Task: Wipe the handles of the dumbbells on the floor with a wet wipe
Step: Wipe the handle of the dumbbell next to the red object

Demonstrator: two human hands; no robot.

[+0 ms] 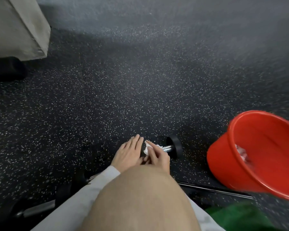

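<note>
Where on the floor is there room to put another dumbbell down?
The speckled floor ahead of the hands is bare, from the beige cover across to the red bucket. It is crowded near the knee, where both hands, the wet wipe and the dumbbell sit together.

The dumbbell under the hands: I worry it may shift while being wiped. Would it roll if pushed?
Probably. The dumbbell has round black end plates, so a sideways push could roll it across the flat speckled floor. The left hand resting flat on it likely steadies it. The shiny metal handle may feel slick under the wet wipe.
</note>
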